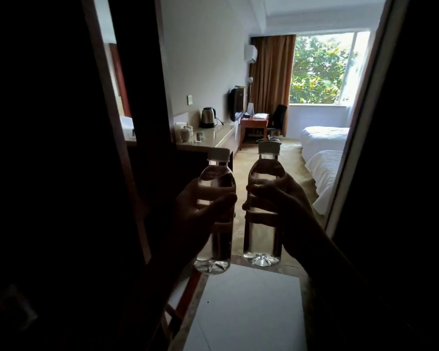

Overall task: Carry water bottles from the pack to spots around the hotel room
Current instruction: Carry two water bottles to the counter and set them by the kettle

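I hold two clear water bottles with white caps upright in front of me, side by side and a little apart. My left hand (200, 209) grips the left bottle (214, 247) round its middle. My right hand (276, 206) grips the right bottle (262, 239) the same way. Both hands and arms are dark against the light from the room. The pack of bottles is not in view.
I stand in a dark doorway between two door frames, with white floor tile (243, 312) below. Ahead on the left, a counter (221, 138) carries a kettle (208, 117) and cups. Further back are a desk (254, 122), a chair, a window; two beds (325, 140) at right.
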